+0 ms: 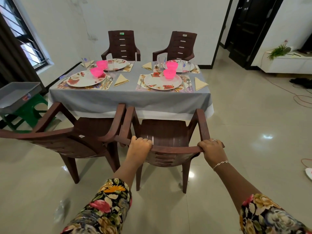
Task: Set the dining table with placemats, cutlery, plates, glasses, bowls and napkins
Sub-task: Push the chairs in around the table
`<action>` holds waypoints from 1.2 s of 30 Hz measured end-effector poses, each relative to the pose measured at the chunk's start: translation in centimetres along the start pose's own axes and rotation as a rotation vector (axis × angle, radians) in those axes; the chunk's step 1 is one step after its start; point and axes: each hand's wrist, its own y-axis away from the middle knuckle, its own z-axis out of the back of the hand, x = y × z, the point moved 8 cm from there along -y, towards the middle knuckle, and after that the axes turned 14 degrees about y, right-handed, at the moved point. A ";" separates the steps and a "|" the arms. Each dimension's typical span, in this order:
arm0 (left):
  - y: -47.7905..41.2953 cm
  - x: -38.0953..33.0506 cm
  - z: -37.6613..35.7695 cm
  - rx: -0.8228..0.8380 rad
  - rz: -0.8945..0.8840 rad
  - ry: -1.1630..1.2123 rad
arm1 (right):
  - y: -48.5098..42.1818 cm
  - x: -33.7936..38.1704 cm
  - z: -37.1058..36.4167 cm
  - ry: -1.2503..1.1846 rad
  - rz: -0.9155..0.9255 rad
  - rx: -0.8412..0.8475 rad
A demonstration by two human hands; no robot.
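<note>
My left hand [139,146] and my right hand [213,148] both grip the top edge of a brown plastic chair [166,132] that faces the dining table [128,97]. The table wears a grey cloth. On it lie several floral placemats [175,89], each with a floral plate [163,81], a pink bowl [169,73], cutlery [188,84] and a folded beige napkin [200,83]. Clear glasses [162,62] stand at the far settings.
A second brown chair [79,130] stands just left of mine, their armrests nearly touching. Two more chairs [122,45] sit on the far side by the wall. A grey tray [18,93] rests on a green stool at left. Cables [302,100] lie on the floor right.
</note>
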 end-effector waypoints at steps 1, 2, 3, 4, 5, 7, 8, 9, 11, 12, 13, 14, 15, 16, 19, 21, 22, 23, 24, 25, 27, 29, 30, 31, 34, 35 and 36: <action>-0.2 0.4 0.1 0.004 0.000 -0.003 | -0.3 0.4 0.0 -0.001 0.007 -0.004; -0.4 1.0 0.3 -0.002 0.005 -0.008 | -0.5 1.0 -0.1 0.003 0.021 -0.008; -0.5 1.6 0.5 -0.005 0.020 -0.017 | -0.8 1.5 -0.1 0.014 0.034 -0.008; -0.6 2.1 0.6 -0.013 0.036 -0.019 | -1.1 1.9 -0.2 0.025 0.045 -0.009; -0.7 2.3 0.6 -0.011 0.044 -0.018 | -1.4 2.0 -0.3 0.028 0.048 -0.008; -0.9 1.9 0.4 0.000 0.058 -0.004 | -1.8 1.4 -0.7 0.029 0.049 0.007; -1.0 1.6 0.2 -0.003 0.061 0.008 | -1.9 1.0 -1.0 0.033 0.049 0.011; -1.1 1.3 0.0 -0.011 0.057 0.011 | -2.0 0.5 -1.2 0.040 0.054 0.008; -1.3 1.0 0.0 -0.006 0.056 0.005 | -2.3 0.0 -1.2 0.043 0.069 -0.004; -1.5 1.0 0.1 -0.002 0.048 0.001 | -2.5 0.0 -1.1 0.041 0.071 -0.007; -1.7 1.1 0.2 -0.003 0.039 -0.003 | -2.6 0.0 -1.1 0.037 0.070 -0.008; -2.0 1.1 0.3 0.000 0.033 -0.001 | -2.9 0.0 -1.0 0.040 0.070 -0.012; -2.1 1.0 0.4 0.008 0.028 0.007 | -3.1 -0.1 -1.1 0.042 0.067 0.000; -2.3 0.8 0.5 -0.011 0.015 0.020 | -3.2 -0.4 -1.3 0.031 0.064 0.029; -2.8 0.2 0.2 -0.049 -0.018 0.003 | -3.7 -1.4 -2.0 0.034 0.055 0.137; -3.0 0.5 -0.4 -0.071 -0.017 0.025 | -3.7 -1.5 -2.4 0.045 0.061 0.183; -3.0 0.8 -0.3 -0.081 -0.009 0.025 | -3.6 -1.3 -2.2 0.031 0.057 0.161; -2.9 0.7 -0.1 -0.089 -0.020 0.021 | -3.5 -1.2 -2.0 0.014 0.049 0.123; -2.8 0.6 -0.1 -0.093 -0.030 0.012 | -3.5 -1.1 -1.8 0.003 0.040 0.106; -2.7 0.6 0.0 -0.098 -0.029 0.009 | -3.4 -1.1 -1.9 0.002 0.036 0.114; -2.3 0.4 0.1 -0.120 -0.034 0.019 | -3.3 -1.3 -2.2 0.015 0.025 0.121; -2.0 0.2 0.4 -0.115 0.012 0.033 | -3.2 -1.3 -1.9 0.007 0.027 0.059; -2.0 0.2 0.2 -0.113 0.033 0.028 | -3.0 -1.2 -1.7 0.004 0.048 -0.001; -2.0 0.1 0.2 -0.120 0.039 0.011 | -2.9 -0.9 -1.2 0.008 0.076 -0.065; -1.8 0.1 0.3 -0.109 0.111 0.016 | -2.2 -0.9 -0.4 0.002 0.132 -0.184; -1.7 -0.2 0.2 -0.107 0.171 0.017 | -2.1 -1.2 -0.6 -0.020 0.166 -0.199; -1.7 -0.8 0.1 -0.123 0.224 0.004 | -1.9 -1.5 -0.8 -0.038 0.205 -0.213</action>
